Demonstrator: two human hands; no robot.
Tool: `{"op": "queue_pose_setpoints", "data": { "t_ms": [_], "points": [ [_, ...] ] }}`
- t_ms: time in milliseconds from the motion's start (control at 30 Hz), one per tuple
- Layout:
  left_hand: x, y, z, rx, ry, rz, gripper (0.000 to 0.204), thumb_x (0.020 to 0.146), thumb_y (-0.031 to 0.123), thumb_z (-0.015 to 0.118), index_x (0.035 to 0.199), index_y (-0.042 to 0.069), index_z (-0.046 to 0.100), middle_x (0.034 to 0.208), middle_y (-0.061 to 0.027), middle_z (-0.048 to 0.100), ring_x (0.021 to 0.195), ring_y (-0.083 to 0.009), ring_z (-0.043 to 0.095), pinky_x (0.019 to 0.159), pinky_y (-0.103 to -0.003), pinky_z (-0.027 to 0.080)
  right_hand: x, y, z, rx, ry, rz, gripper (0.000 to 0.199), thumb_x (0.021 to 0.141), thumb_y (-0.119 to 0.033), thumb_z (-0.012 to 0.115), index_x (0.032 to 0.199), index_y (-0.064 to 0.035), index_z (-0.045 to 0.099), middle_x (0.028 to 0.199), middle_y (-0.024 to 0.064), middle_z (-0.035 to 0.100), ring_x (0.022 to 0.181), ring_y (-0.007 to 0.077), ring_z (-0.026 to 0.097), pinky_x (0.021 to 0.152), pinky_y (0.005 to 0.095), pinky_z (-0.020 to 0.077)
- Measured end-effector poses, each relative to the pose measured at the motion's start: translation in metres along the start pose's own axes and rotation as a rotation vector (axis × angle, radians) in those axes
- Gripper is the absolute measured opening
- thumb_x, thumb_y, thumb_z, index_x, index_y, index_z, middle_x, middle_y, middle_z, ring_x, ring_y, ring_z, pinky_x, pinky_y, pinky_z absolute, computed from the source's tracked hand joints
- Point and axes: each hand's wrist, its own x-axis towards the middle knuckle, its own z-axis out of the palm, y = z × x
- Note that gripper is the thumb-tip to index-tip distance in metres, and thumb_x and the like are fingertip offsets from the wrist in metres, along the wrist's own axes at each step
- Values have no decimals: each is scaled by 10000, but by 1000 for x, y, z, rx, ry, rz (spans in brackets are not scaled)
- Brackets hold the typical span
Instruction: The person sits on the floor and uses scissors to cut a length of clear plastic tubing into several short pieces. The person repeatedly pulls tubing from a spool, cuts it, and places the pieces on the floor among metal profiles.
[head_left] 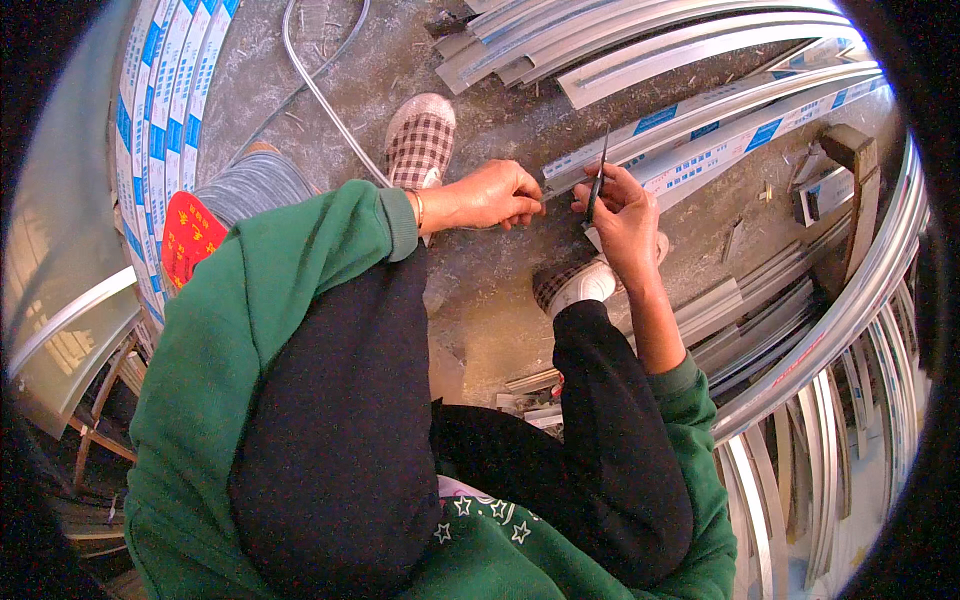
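Observation:
My left hand (500,194) reaches over the floor in front of me, its fingers curled together by the ends of some metal profiles (735,140) wrapped in blue-and-white film. Whatever its fingertips pinch, if anything, is too small to make out. A slim dark tool with a thin pointed blade (598,185) is in my right hand (628,215), its tip pointing away from me. It may be a knife or closed scissors; I cannot tell which. The right hand is just beside the wrapped profile ends, a short gap from the left.
Bare metal profiles (650,45) lie at the far right, more strips (770,310) at the near right by a wooden block (852,165). Film-wrapped lengths (165,130) curve along the left beside a red stool-like thing (190,238). A pale hose (325,110) crosses the floor near my shoe (420,140).

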Motion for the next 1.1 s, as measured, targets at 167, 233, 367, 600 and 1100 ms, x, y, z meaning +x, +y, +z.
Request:
{"op": "queue_pose_setpoints", "data": {
  "t_ms": [167, 233, 367, 600, 1100],
  "points": [
    [0, -2, 0, -16, 3, 1, 178, 944, 163, 620, 948, 13, 713, 750, -33, 686, 611, -96, 632, 571, -269, 535, 0, 0, 0, 1, 0, -11, 312, 869, -74, 717, 1159, 1, 628, 870, 66, 697, 770, 127, 678, 684, 244, 534],
    [0, -4, 0, -17, 9, 3, 162, 936, 130, 620, 955, 0, 714, 741, -49, 689, 621, -107, 652, 578, -273, 557, 0, 0, 0, -5, 2, -9, 311, 869, -73, 717, 1158, 2, 628, 870, 68, 697, 770, 127, 678, 683, 244, 535],
    [2, -6, 0, 6, 3, 18, 157, 935, 127, 622, 961, 5, 717, 747, -48, 693, 629, -105, 657, 585, -271, 561, 0, 1, 0, -3, 0, -9, 303, 873, -74, 715, 1153, 3, 629, 870, 66, 696, 768, 125, 677, 676, 243, 534],
    [2, -7, -1, 15, 19, 22, 155, 936, 130, 623, 964, 13, 718, 751, -42, 695, 627, -99, 656, 591, -269, 558, 1, 3, 1, 9, -1, -9, 290, 880, -72, 712, 1149, -1, 631, 869, 61, 696, 764, 121, 676, 666, 237, 531],
    [0, 4, -1, 186, 91, 88, 185, 906, 205, 647, 949, 51, 738, 729, -34, 706, 652, -131, 663, 626, -313, 519, 1, 1, 0, -6, -3, -25, 294, 875, -70, 717, 1151, -13, 633, 857, 57, 698, 769, 120, 679, 648, 231, 516]
  ]
}}
